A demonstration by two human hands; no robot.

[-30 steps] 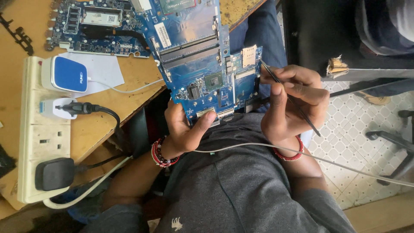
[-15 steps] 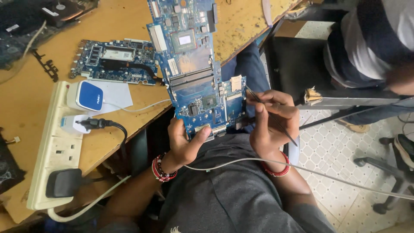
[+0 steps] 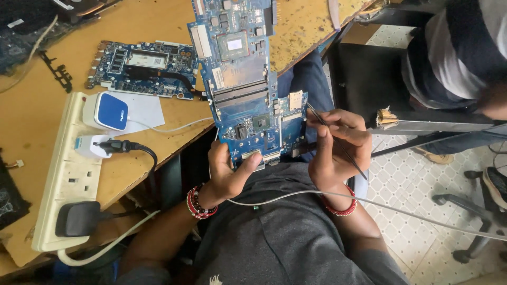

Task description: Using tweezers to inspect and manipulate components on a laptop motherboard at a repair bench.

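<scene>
Left hand: left hand [image 3: 228, 171] grips the near edge of the blue circuit board [image 3: 245, 79], thumb on top
Right hand: right hand [image 3: 338, 145] pinches thin dark tweezers [image 3: 338, 142] at the board's right edge
Board position: tilted over the lap; far end on the wooden table [image 3: 153, 126]
Handling: likely light, stiff, fragile; hold by bare edges
Texture: flat, rigid; studded with chips and slots
Nearby: second board [image 3: 142, 66]; white power strip [image 3: 63, 174]

circuit board [image 3: 243, 89] overhanging desk [image 3: 158, 21], power strip [image 3: 63, 174] left
</scene>
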